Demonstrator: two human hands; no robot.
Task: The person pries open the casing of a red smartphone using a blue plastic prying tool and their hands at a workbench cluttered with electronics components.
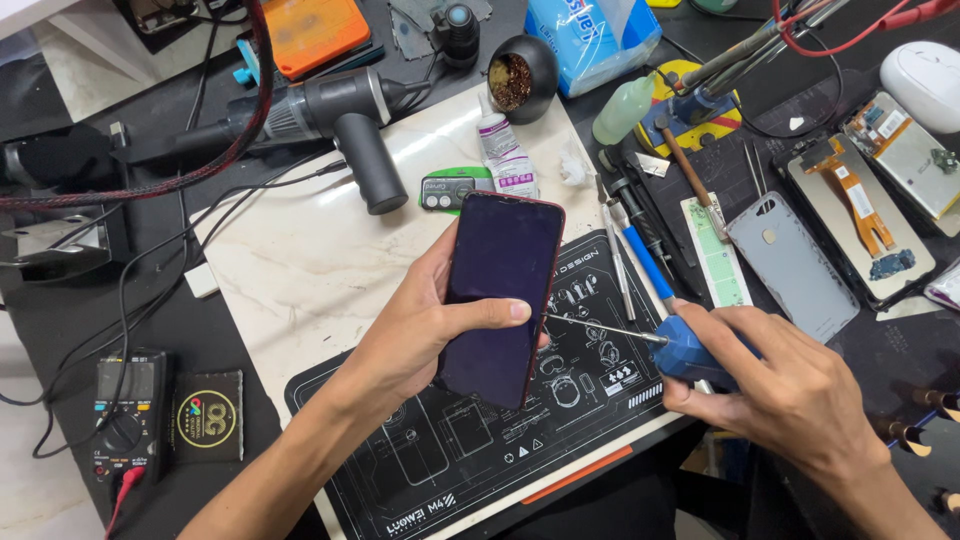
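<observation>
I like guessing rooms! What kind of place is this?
Probably a phone repair bench. The left hand holds a dark smartphone, the right hand a blue screwdriver, and opened phone parts and a multimeter lie around.

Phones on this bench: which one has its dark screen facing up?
The red-edged phone in the left hand, glass up and intact. The grey one shows its back; two others lie opened, parts exposed.

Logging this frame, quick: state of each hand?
Left hand: closed on the dark phone.
Right hand: closed on the blue-handled screwdriver.
</observation>
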